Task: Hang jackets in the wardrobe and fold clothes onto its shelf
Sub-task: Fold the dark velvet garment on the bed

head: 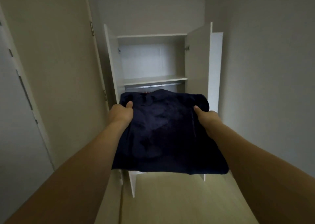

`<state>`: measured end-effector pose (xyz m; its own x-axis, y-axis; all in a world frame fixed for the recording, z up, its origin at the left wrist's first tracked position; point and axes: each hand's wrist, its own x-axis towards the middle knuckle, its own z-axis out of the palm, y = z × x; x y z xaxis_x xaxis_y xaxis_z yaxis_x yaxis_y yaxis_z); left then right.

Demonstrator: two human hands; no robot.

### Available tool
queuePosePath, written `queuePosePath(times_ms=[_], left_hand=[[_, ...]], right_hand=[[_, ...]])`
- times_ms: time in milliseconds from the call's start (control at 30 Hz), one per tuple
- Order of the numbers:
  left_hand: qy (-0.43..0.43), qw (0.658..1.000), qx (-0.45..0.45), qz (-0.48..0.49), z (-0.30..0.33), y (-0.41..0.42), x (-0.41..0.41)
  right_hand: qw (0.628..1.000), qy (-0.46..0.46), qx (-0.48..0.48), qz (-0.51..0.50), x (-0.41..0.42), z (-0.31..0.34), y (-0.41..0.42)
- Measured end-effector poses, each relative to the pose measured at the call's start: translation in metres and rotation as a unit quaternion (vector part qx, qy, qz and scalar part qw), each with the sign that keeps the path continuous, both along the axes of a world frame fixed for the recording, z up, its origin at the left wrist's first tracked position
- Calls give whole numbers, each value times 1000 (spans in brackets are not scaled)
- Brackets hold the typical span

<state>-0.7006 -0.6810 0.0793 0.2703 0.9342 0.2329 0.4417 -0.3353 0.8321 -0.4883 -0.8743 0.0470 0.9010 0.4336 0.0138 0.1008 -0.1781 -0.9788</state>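
- Pale-walled room; white wardrobe (153,56) stood with doors open.
- Left hand (120,113) and right hand (207,117) gripped a folded navy garment (163,131) by its side edges, thumbs on top.
- Garment held flat before the shelf (155,80), long axis toward wardrobe.

closed door (56,67) at left, pale floor (170,198), white wall (272,70)

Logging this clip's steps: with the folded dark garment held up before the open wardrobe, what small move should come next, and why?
Probably lift it forward onto the shelf. The left hand and right hand hold the folded navy garment flat just below the shelf, which looks bare.
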Motion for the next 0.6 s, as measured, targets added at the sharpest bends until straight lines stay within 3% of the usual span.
queuePosePath(times_ms=[333, 467, 600], left_hand=[[6, 1000, -14, -8, 17, 246, 189], [19, 999, -46, -2, -6, 320, 267], [36, 999, -21, 25, -12, 407, 343]], right_hand=[[999, -27, -26, -5, 186, 35, 240], [999, -17, -27, 1, 263, 17, 322], [999, 22, -18, 38, 339, 1, 417]])
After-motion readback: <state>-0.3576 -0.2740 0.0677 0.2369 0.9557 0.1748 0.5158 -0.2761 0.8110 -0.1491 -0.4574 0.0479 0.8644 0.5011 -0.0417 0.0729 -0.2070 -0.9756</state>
